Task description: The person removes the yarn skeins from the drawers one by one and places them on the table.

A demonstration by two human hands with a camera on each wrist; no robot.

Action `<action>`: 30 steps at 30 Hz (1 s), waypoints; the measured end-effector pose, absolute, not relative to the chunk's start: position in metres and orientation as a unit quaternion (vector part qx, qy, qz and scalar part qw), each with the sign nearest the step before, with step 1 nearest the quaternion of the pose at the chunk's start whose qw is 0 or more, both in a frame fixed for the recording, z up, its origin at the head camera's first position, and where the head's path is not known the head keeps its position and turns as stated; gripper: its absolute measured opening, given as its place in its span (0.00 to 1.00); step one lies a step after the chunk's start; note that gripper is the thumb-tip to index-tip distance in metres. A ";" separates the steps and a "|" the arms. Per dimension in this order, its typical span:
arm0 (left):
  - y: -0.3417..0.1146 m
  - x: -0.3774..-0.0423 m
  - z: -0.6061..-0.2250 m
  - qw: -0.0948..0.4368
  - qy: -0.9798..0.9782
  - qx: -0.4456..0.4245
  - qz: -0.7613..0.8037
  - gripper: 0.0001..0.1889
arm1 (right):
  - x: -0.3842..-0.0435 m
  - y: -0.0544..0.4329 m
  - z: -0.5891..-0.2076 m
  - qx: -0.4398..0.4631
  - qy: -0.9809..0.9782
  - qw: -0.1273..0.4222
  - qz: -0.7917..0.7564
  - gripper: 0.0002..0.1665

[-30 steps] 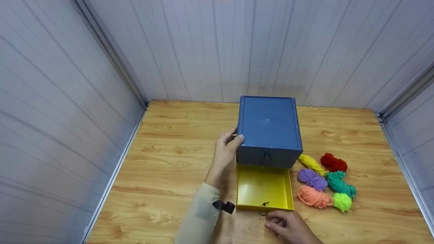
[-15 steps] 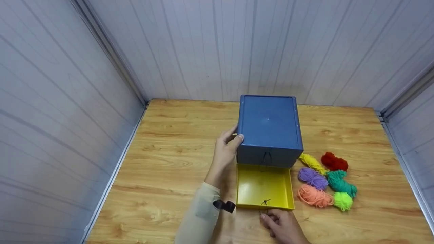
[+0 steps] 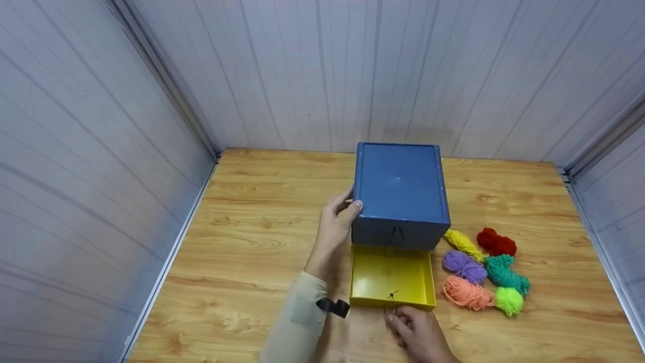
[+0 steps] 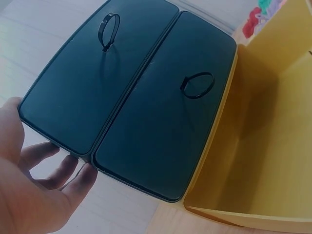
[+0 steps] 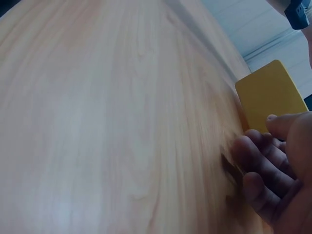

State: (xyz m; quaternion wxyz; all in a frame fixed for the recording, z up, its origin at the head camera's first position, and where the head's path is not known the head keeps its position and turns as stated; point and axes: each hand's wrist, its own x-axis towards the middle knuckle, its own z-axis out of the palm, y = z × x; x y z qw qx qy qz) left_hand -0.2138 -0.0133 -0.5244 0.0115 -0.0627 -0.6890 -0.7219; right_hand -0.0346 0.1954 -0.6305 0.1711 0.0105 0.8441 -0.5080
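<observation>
A blue drawer cabinet [image 3: 400,181] stands on the table. My left hand [image 3: 336,219] holds its left side, thumb on the top edge; in the left wrist view, the bent fingers [image 4: 58,175] touch the side beside two dark drawer fronts [image 4: 161,107], each with a black loop. Below them the yellow drawer [image 3: 393,272] is pulled well out and bare inside. At its front, thumb and fingertips of my right hand [image 3: 421,330] pinch a thin black loop handle [image 3: 386,309]. In the right wrist view the hand is close to the yellow front [image 5: 270,92].
Right of the cabinet lie several yarn bundles: yellow [image 3: 464,244], red [image 3: 496,242], purple [image 3: 464,267], teal [image 3: 506,275], orange [image 3: 467,292] and lime green [image 3: 509,301]. Pale panel walls [image 3: 302,75] enclose the wooden table [image 3: 242,242].
My right hand has moved left and taken hold of the loop handle. The yellow drawer has slid slightly toward the cabinet. The left hand stays in place.
</observation>
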 end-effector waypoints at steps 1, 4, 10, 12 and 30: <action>-0.013 -0.214 -0.524 0.010 -0.689 -0.063 -0.722 0.27 | -0.035 0.195 -0.631 0.010 0.847 0.163 -0.506 0.13; -0.014 -0.214 -0.524 0.007 -0.687 -0.063 -0.724 0.28 | -0.038 0.194 -0.631 0.008 0.858 0.137 -0.494 0.11; -0.015 -0.213 -0.523 0.005 -0.691 -0.064 -0.720 0.28 | -0.048 0.195 -0.632 0.004 0.872 0.104 -0.478 0.11; -0.015 -0.213 -0.523 0.008 -0.694 -0.065 -0.717 0.27 | -0.051 0.196 -0.632 0.004 0.878 0.097 -0.470 0.11; -0.014 -0.214 -0.523 0.012 -0.686 -0.070 -0.724 0.26 | -0.079 0.190 -0.633 0.021 0.893 0.051 -0.446 0.09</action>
